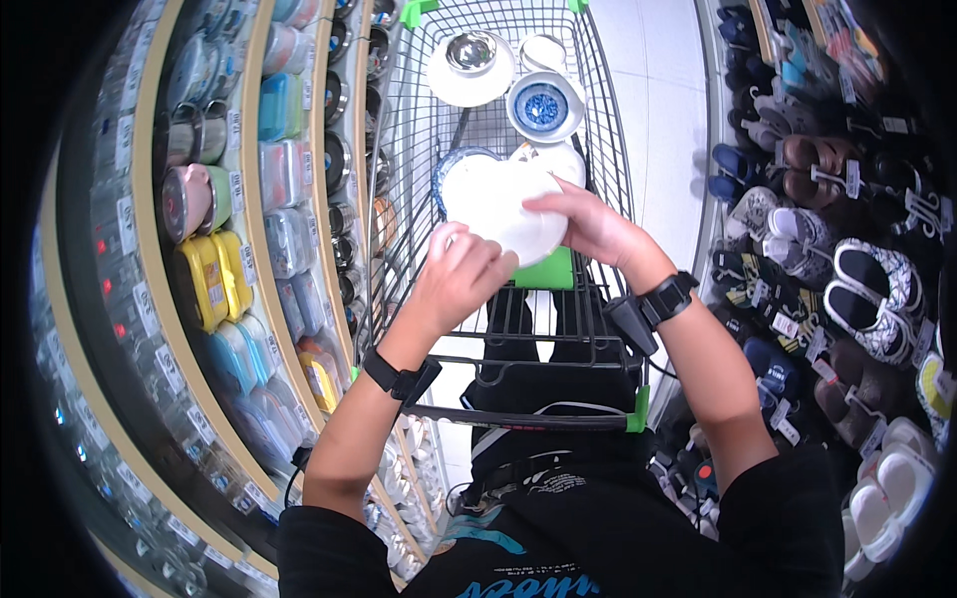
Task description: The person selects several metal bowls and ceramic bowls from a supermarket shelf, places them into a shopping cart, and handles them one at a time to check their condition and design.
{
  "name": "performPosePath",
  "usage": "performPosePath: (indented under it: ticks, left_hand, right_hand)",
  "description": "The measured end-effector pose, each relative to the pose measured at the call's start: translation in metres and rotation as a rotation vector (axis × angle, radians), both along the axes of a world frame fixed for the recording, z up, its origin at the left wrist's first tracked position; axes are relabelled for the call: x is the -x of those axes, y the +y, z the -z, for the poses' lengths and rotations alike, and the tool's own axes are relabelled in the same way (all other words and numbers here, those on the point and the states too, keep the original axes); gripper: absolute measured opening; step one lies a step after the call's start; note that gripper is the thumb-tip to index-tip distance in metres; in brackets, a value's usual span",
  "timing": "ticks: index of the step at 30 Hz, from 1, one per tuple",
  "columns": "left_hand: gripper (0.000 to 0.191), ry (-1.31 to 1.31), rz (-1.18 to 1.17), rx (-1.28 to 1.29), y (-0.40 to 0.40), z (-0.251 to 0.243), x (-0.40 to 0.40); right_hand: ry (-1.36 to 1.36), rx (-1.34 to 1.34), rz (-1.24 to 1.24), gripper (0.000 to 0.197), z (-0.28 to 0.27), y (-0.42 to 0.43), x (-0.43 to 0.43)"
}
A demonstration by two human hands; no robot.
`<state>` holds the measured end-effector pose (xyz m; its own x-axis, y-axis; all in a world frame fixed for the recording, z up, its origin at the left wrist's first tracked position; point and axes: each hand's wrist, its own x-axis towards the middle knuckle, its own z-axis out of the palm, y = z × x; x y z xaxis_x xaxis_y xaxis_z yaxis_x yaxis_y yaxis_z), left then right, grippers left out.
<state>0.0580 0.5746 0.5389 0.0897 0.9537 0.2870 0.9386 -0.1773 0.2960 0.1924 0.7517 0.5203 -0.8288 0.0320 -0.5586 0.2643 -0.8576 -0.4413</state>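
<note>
My right hand [598,224] grips the right edge of a white dish [516,217] over the near part of a wire shopping cart [605,187]. My left hand [467,273] is at the dish's lower left with its fingers curled; whether it holds anything cannot be told. Beyond the dish, a blue-rimmed dish [442,179] shows partly under white ware. Farther up in the cart stand a bowl with a blue patterned centre [541,107], a small white bowl [543,54], and a shiny metal bowl [471,51] on a white plate [448,86].
Shelves on the left hold yellow lunch boxes [213,280], clear plastic containers [288,243] and pink and green cups [187,202]. Slippers and clogs [875,288] hang on the right. The cart's handle [523,418] crosses before my body, and pale floor [658,112] shows right of the cart.
</note>
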Motion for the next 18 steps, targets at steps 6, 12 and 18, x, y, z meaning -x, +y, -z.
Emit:
performPosePath:
  ticks: [6, 12, 18]
  left_hand:
    - [0.038, -0.005, -0.101, 0.014, -0.012, -0.041, -0.028]
    - [0.048, -0.402, -0.486, -0.134, -0.027, -0.060, -0.056]
    - [0.030, -0.253, -0.340, -0.109, -0.072, -0.091, -0.049]
  right_hand:
    - [0.022, -0.056, 0.024, 0.077, -0.022, -0.007, -0.014]
    - [0.119, -0.104, 0.091, 0.069, -0.042, -0.029, -0.020]
    - [0.182, -0.149, 0.096, 0.054, -0.064, -0.074, -0.014]
